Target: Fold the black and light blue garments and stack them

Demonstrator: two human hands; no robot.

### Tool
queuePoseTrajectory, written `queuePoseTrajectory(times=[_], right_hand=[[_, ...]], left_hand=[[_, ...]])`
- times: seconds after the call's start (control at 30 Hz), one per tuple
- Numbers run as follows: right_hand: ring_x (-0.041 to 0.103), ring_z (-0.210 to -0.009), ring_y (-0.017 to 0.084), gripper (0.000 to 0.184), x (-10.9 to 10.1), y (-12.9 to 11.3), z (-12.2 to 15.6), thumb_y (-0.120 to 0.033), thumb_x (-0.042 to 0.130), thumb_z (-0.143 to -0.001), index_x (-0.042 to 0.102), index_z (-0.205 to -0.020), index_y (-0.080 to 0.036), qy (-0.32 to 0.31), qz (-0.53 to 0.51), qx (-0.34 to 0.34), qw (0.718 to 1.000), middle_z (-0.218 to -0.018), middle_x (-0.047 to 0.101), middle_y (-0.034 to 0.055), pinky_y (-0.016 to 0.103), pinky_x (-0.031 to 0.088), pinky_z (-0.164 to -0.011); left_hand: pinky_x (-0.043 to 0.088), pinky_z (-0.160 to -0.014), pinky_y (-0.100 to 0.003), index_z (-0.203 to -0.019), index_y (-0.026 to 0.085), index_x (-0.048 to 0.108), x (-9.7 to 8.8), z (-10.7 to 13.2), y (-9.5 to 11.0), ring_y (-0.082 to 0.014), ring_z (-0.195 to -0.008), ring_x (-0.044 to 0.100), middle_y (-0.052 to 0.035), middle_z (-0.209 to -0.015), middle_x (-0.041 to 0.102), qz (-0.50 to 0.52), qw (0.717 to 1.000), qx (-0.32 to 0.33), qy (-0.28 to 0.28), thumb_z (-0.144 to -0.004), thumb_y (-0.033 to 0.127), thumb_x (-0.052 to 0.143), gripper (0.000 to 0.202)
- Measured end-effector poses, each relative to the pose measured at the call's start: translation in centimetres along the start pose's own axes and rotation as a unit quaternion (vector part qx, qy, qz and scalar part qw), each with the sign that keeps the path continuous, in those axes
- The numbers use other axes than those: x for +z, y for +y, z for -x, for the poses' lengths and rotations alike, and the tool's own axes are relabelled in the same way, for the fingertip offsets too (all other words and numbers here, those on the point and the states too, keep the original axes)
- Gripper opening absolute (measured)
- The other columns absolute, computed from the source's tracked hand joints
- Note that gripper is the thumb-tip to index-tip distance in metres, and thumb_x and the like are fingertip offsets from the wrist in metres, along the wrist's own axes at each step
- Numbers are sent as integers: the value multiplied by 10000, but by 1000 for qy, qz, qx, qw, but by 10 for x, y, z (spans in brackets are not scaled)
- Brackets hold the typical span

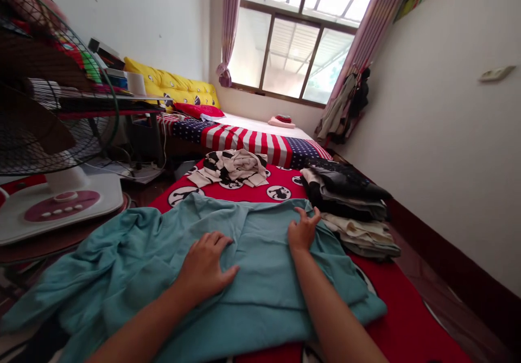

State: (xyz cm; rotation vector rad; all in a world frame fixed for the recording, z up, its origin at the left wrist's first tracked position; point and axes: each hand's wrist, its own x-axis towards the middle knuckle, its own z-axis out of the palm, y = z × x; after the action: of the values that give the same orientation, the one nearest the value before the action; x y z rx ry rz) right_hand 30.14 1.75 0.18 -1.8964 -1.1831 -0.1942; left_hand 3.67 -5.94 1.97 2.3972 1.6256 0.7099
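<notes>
A large teal garment [264,254] lies spread over the red bedding, smooth in the middle and rumpled on the left, with its far edge crossing in front of me. On its left-centre part rests my left hand [208,265], palm down, thumb and fingers apart. My right hand [303,228] touches the garment near its far right corner, with the fingers bent and spread; no fold of cloth shows clearly gripped between them. Just beyond the far edge sits a crumpled cream-and-black garment [236,166].
Folded clothes [345,195] are stacked to the right, near the wall. A standing fan [61,200] is close on the left, beside a cluttered desk [138,102]. Behind is another bed [252,140] with a stars-and-stripes cover, below the window [288,53].
</notes>
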Motion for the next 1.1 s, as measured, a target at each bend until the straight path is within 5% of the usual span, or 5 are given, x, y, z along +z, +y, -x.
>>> queuePoseTrajectory(times=[0.13,0.3,0.7,0.87,1.1], right_hand=[[564,-1143,332,490,-2,-2,-7,-123,477,-776,589,-1252,-153,-66,93,-20,993,-1506,211,204,397,491,-829],[627,-1038,283,342,-13,8,-39,-94,502,-769,687,-1056,-98,-114,122,-60,984,-1266,554,211,344,480,-846],[625,-871,207,358,-107,49,-89,-146,493,-727,672,-1028,-222,-50,105,-144,983,-922,701,28,293,436,-732],[581,-936,206,262,-125,75,-78,-131,447,-729,685,-801,-211,-49,65,-245,966,-911,643,43,303,439,-810],[602,-910,211,259,-117,84,-50,-231,521,-768,618,-1005,-191,-81,23,-176,981,-1014,633,62,322,460,-790]], left_hand=[[425,-915,-374,-1118,231,622,-1,-1,2,-253,-1049,544,-65,-1106,623,-9,1000,-10,9,-716,186,547,411],[474,-846,-344,-987,194,672,-3,-5,-7,-239,-963,614,-64,-991,680,34,998,-41,39,-719,109,466,349],[520,-761,-279,-770,191,651,-41,3,-9,-201,-811,650,-28,-823,697,211,959,30,184,-707,214,449,213],[520,-817,-283,-787,214,666,-45,18,-19,-215,-860,666,-19,-865,712,212,961,59,167,-696,227,487,201],[487,-662,-249,-735,202,647,-42,33,-33,-184,-696,620,-12,-735,675,187,978,78,37,-695,203,433,217]])
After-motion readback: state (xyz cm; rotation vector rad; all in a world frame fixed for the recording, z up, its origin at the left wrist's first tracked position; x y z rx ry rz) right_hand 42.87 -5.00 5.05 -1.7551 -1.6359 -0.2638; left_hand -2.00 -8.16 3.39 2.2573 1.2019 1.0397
